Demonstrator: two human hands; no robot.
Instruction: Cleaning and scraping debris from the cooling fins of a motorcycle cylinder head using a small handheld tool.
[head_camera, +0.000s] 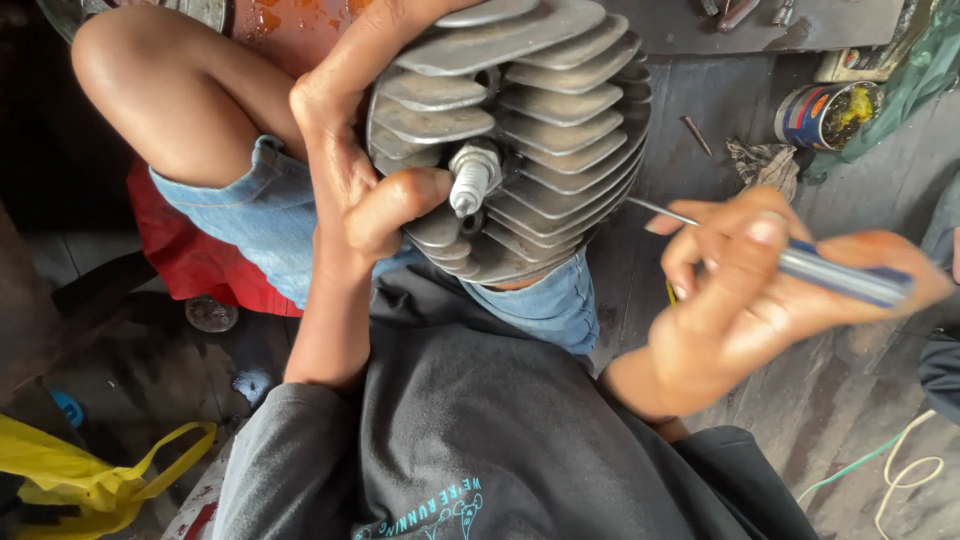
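Over the person's lap, close to the camera, sits a grey metal engine head (520, 130) with many thin fins. A white spark plug (472, 178) sticks out of its middle. The left hand (350, 170) holds the engine head up, with the fingers wrapped over the top and the thumb pressed against the fins just beside the spark plug. The right hand (740, 300) is closed tight around a screwdriver (800, 265) with a blue and clear handle. Its thin metal tip points at the fins on the right edge of the engine head and looks like it touches them or is very near. This looks like the step of picking or scraping between the fins. The next move would need a steady left hand and a careful push of the tip, so it does not slip toward the thumb. Further out, a dirty rag (762, 165) and a small tin can (828, 113) lie on the dark floor. A yellow plastic bag (90, 480) lies at the bottom left.
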